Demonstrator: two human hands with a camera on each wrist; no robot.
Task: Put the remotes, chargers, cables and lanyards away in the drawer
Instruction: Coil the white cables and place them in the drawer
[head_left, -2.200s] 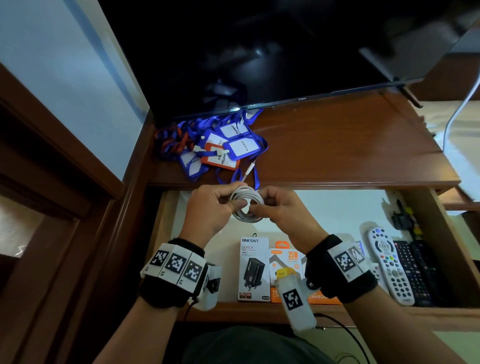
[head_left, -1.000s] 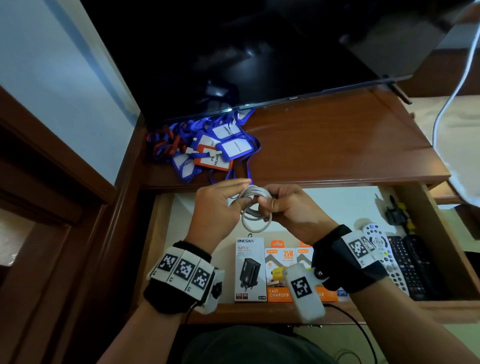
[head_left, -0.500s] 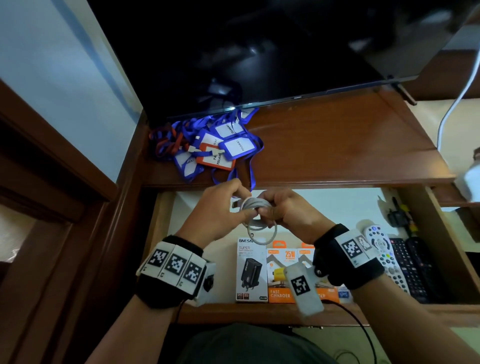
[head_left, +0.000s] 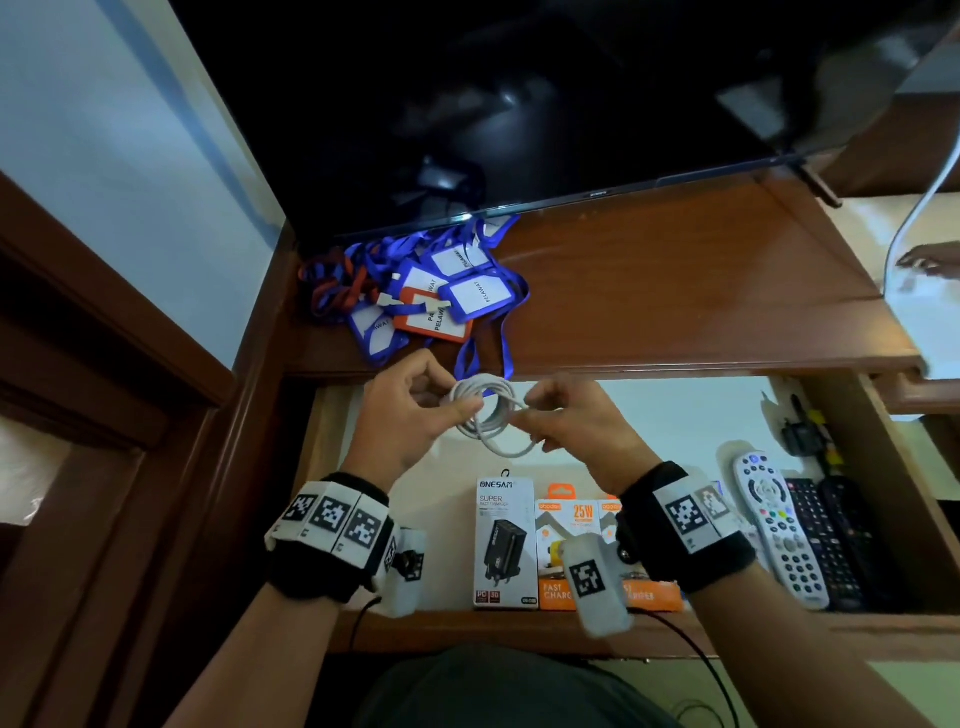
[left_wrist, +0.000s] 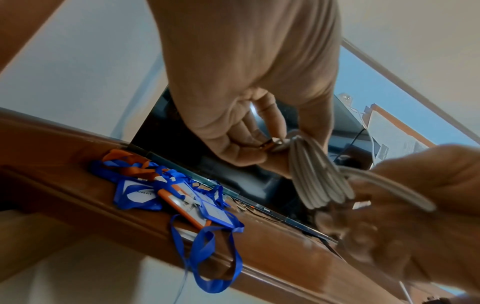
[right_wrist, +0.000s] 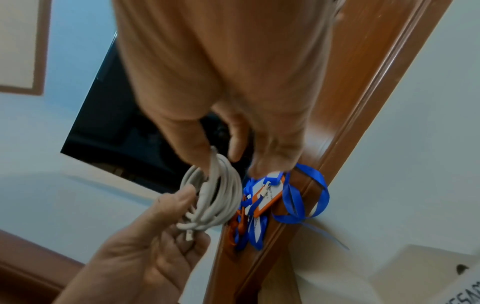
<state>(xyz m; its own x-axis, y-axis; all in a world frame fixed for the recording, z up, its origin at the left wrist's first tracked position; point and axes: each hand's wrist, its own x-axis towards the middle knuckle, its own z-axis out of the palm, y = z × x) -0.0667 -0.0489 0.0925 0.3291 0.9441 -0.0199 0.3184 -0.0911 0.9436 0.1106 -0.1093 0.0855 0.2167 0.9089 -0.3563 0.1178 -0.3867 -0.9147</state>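
Note:
A coiled white cable (head_left: 491, 413) hangs between both hands above the open drawer (head_left: 675, 415). My left hand (head_left: 410, 410) pinches the coil's left side (left_wrist: 315, 174), and my right hand (head_left: 566, 421) pinches its right side (right_wrist: 218, 193). A pile of blue and orange lanyards (head_left: 421, 296) with badge holders lies on the wooden shelf (head_left: 675, 291), one blue strap (left_wrist: 207, 259) drooping over the shelf's edge. In the drawer lie boxed chargers (head_left: 506, 543), a white remote (head_left: 779, 530), black remotes (head_left: 836, 540) and a small black adapter (head_left: 800, 434).
A dark television (head_left: 519, 104) stands at the back of the shelf. A wooden frame (head_left: 119, 364) runs along the left. The drawer's left part has a bare pale floor (head_left: 363, 441). A white cable (head_left: 919, 208) hangs at the far right.
Both hands stay over the drawer, turning and winding the white cable; the coil looks tighter and has risen slightly toward the shelf edge.

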